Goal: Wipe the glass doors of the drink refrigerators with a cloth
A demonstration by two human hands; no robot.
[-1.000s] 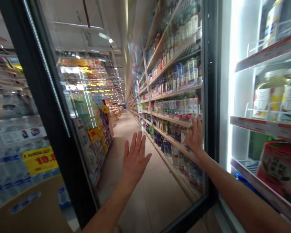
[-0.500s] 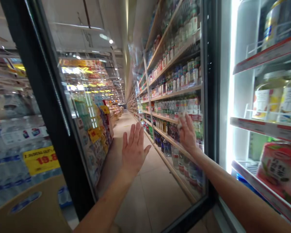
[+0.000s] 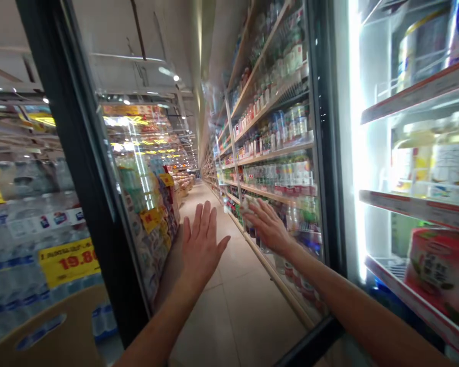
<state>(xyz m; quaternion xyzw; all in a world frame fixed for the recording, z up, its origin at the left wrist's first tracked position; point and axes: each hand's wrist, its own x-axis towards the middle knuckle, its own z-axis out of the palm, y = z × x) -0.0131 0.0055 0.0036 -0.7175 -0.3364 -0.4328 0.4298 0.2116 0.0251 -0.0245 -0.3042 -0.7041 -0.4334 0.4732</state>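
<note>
An open glass door [image 3: 327, 168] with a black frame stands in front of me. My left hand [image 3: 202, 239] is flat on or close to the pane, fingers stretched out and thumb apart. Right of it, my right hand [image 3: 270, 227] lies over a pale, crumpled cloth [image 3: 248, 205], pressing it to the glass. Part of the cloth is hidden under the fingers and blurred.
At right are lit fridge shelves [image 3: 416, 204] with bottles and a red multipack [image 3: 439, 270]. Stacked water bottles [image 3: 15, 255], a yellow price sign [image 3: 69, 261] and a beige container with a handle hole [image 3: 76, 311] are at left. Through the glass shows an aisle.
My right hand has moved left across the pane with the cloth, nearer my left hand. My left hand stays spread and sits slightly further left and lower in view.
</note>
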